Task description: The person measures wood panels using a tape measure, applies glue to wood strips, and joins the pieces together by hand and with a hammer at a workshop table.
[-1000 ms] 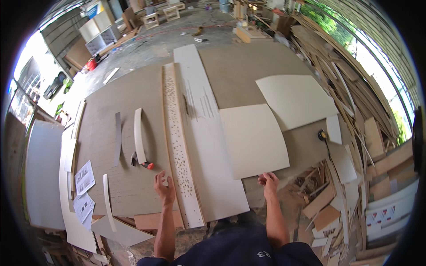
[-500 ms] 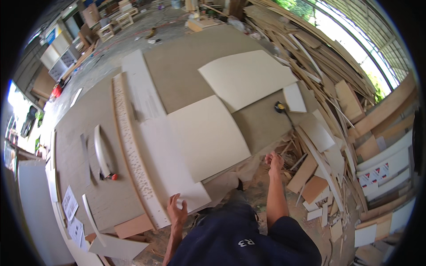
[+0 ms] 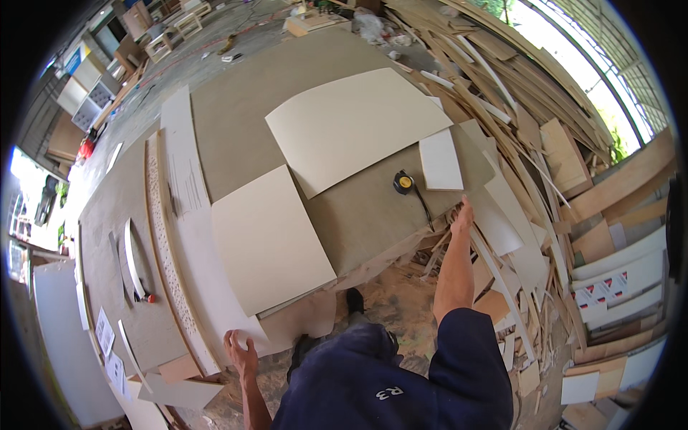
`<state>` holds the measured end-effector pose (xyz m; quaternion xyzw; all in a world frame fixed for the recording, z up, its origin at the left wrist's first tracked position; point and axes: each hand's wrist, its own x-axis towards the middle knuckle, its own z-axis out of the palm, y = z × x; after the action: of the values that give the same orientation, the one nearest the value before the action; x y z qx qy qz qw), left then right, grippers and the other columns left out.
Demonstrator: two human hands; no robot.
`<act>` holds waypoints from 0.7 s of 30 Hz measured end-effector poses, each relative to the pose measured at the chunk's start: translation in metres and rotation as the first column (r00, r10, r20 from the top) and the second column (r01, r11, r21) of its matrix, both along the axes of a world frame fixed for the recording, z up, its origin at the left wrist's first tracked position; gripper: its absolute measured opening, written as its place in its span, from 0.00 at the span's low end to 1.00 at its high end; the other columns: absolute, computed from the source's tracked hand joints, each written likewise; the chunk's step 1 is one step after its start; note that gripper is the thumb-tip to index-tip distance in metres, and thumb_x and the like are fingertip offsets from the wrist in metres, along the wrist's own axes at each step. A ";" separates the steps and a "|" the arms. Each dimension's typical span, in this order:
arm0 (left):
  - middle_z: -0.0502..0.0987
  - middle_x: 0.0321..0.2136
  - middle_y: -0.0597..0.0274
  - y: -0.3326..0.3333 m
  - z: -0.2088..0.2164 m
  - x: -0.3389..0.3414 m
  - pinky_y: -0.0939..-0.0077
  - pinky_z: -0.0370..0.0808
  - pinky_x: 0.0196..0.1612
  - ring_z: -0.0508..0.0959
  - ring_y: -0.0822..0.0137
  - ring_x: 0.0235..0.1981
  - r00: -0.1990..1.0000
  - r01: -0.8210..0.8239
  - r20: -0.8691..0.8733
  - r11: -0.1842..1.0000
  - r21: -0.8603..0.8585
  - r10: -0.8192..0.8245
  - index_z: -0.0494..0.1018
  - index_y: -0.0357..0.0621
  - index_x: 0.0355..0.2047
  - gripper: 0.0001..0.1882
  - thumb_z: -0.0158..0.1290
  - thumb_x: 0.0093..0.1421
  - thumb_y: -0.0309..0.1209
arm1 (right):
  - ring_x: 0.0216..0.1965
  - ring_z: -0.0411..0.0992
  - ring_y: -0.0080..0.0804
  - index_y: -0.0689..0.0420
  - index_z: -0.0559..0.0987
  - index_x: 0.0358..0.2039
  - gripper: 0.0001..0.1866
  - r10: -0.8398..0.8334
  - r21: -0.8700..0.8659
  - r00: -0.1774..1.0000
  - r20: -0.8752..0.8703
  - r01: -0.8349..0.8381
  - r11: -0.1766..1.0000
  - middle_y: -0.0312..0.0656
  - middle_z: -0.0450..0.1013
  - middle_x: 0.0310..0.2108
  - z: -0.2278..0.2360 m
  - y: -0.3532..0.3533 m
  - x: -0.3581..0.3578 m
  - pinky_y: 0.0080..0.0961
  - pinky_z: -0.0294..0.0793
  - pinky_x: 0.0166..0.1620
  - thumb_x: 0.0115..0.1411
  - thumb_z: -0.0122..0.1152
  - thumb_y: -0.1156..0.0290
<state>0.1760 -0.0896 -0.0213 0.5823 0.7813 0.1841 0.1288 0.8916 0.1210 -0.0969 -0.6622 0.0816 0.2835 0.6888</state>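
My left hand (image 3: 241, 352) is at the near edge of a long white sheet (image 3: 215, 287), fingers spread and holding nothing. My right hand (image 3: 462, 213) reaches to the table's near right edge, fingers stretched forward and partly hidden; I see nothing held in it. To its left a black and yellow tape measure (image 3: 403, 182) lies on the brown board, its dark strap or blade trailing to the edge. Beyond that hand lies a small white panel (image 3: 440, 160). Two cream panels, a nearer one (image 3: 274, 240) and a farther one with a curved edge (image 3: 358, 129), rest on the board.
A perforated strip (image 3: 172, 265) runs along the white sheet's left. Farther left lies a curved white piece (image 3: 132, 258) with a red tip. Wood offcuts (image 3: 494, 79) are heaped on the right, and scraps cover the floor by my feet. Printed papers (image 3: 105, 331) hang at the left edge.
The view has shifted right, so the table's things appear farther left. My right hand has moved forward to the table edge, its fingers straighter. My left hand stays by the white sheet's edge.
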 end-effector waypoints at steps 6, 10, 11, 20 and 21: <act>0.67 0.60 0.44 0.017 -0.010 0.031 0.53 0.63 0.64 0.66 0.44 0.62 0.997 -0.077 0.021 0.997 -0.028 0.078 0.70 0.37 0.53 0.26 0.61 0.53 0.27 | 0.54 0.69 0.48 0.64 0.76 0.55 0.27 -0.009 -0.034 0.988 0.152 0.015 0.999 0.54 0.72 0.53 -0.050 0.002 0.069 0.49 0.71 0.56 0.59 0.67 0.61; 0.68 0.59 0.45 -0.004 -0.002 0.014 0.53 0.64 0.63 0.66 0.44 0.61 0.988 -0.139 -0.074 0.990 -0.023 0.137 0.71 0.37 0.53 0.26 0.61 0.52 0.28 | 0.49 0.73 0.46 0.72 0.75 0.54 0.26 0.042 -0.045 0.999 0.027 -0.041 0.998 0.53 0.73 0.51 -0.029 0.005 0.009 0.43 0.75 0.52 0.59 0.65 0.68; 0.69 0.57 0.46 -0.002 0.000 0.018 0.53 0.65 0.62 0.67 0.45 0.60 0.989 -0.138 -0.058 0.990 0.010 0.139 0.72 0.37 0.51 0.25 0.61 0.52 0.28 | 0.47 0.74 0.45 0.73 0.75 0.53 0.26 0.041 -0.095 0.996 0.074 -0.034 0.995 0.52 0.75 0.49 -0.019 0.000 0.004 0.42 0.75 0.50 0.59 0.65 0.69; 0.74 0.48 0.53 0.013 0.003 0.002 0.56 0.67 0.56 0.72 0.50 0.53 0.991 -0.121 0.069 0.992 0.046 0.117 0.75 0.40 0.46 0.19 0.60 0.53 0.29 | 0.38 0.75 0.38 0.66 0.79 0.40 0.14 0.194 -0.249 0.724 0.662 -0.031 0.968 0.49 0.78 0.38 0.026 -0.051 -0.157 0.34 0.74 0.44 0.58 0.61 0.69; 0.74 0.48 0.53 0.014 0.004 -0.003 0.56 0.67 0.56 0.72 0.50 0.53 0.989 -0.121 0.093 0.992 0.033 0.117 0.75 0.40 0.46 0.19 0.60 0.54 0.29 | 0.41 0.74 0.42 0.65 0.78 0.42 0.15 0.344 -0.289 0.656 0.672 -0.195 0.937 0.50 0.76 0.41 0.032 -0.058 -0.193 0.36 0.73 0.48 0.62 0.60 0.66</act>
<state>0.1727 -0.0757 -0.0175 0.5281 0.8043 0.2329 0.1414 0.6982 0.0633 -0.0649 -0.7873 -0.2644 0.0948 0.5488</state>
